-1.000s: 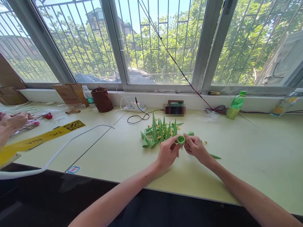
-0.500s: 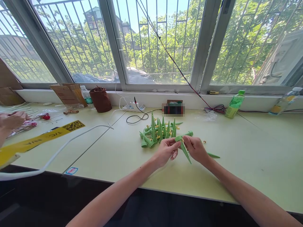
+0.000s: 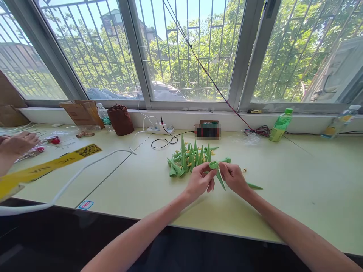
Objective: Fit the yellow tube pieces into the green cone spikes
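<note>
My left hand (image 3: 202, 180) grips a green plastic plant-watering spike (image 3: 221, 180), its open round collar facing up and its point slanting down to the right. At the side of the collar, the fingers of my right hand (image 3: 235, 178) are pinched together on a small yellow part, mostly hidden by the fingertips. Just behind both hands lies a pile of similar green spikes (image 3: 183, 160) with yellow fittings, several of them pointing upward. Another green spike end (image 3: 227, 160) shows beyond my right fingers. One loose spike (image 3: 255, 186) lies partly hidden behind my right wrist.
A small yellowish piece (image 3: 244, 170) lies right of my hand. Behind the pile are a black cable (image 3: 164, 142) and a power strip (image 3: 160, 129). A green bottle (image 3: 281, 125) stands back right. Another person's hand (image 3: 19, 143) works at far left, beyond a yellow tag (image 3: 56, 163).
The held spike has tilted, so its collar opening now shows and its tip sits slightly higher. My hands stay nearly in place. The other person's hand has moved a little right.
</note>
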A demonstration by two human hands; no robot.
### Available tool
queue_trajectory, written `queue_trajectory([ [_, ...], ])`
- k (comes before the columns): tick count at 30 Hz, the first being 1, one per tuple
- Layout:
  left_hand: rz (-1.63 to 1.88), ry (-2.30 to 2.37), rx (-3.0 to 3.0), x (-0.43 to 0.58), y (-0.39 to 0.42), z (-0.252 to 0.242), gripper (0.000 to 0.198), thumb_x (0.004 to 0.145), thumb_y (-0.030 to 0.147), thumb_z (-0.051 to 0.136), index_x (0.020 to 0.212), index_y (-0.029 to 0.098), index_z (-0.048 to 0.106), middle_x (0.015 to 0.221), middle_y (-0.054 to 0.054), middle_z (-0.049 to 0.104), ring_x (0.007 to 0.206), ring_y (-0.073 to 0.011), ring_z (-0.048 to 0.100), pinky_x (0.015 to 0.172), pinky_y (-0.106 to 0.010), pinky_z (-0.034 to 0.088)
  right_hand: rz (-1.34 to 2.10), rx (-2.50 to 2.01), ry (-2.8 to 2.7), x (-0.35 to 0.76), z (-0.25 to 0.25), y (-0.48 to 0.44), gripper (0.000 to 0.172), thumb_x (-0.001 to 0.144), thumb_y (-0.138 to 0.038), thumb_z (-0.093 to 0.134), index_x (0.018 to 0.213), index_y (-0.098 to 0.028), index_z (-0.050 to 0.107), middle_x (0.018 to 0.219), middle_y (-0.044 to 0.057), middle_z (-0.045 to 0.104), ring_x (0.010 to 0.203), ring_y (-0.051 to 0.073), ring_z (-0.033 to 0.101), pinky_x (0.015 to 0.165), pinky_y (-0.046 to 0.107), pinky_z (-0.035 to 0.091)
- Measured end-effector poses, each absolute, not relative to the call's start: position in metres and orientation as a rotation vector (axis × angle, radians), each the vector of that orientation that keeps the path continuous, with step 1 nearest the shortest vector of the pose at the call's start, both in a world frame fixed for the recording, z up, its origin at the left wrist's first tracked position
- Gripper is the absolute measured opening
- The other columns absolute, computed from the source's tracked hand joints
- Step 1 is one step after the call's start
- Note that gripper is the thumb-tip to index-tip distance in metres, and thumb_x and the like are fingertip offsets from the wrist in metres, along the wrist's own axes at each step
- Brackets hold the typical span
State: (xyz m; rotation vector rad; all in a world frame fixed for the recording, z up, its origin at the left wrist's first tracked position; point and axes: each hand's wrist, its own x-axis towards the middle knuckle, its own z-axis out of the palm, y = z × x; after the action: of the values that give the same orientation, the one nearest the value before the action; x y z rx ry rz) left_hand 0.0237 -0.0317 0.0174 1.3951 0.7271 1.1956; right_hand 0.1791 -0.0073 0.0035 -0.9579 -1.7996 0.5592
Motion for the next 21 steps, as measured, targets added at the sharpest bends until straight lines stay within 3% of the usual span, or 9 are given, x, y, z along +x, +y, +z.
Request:
queue_trajectory([
  [9,1.076,0.670,1.247,0.021,-0.031,0.017,0.067,0.082,0.053,0.065,0.134,0.016,0.042,0.063,0.003,0.062,0.034,-0.0061,0.046,0.033,-0.017,0.033,0.503,-0.888,-1.896,0.183,0.009,-0.010,0.053,0.099,-0.047,0.037,0.056,-0.018,0.048,0.048,-0.003,0.042,0.045,0.009,0.036,0.048,0.024,0.030],
  [21,0.997,0.710,1.077,0.021,-0.027,0.012,0.067,0.075,0.051,0.074,0.127,0.012,0.056,0.060,0.003,0.057,0.037,-0.0039,0.040,0.033,-0.017,0.021,0.344,-0.892,-2.000,0.184,0.015,-0.013,0.052,0.100,-0.042,0.038,0.056,-0.019,0.056,0.049,-0.002,0.050,0.044,0.009,0.035,0.051,0.025,0.032],
])
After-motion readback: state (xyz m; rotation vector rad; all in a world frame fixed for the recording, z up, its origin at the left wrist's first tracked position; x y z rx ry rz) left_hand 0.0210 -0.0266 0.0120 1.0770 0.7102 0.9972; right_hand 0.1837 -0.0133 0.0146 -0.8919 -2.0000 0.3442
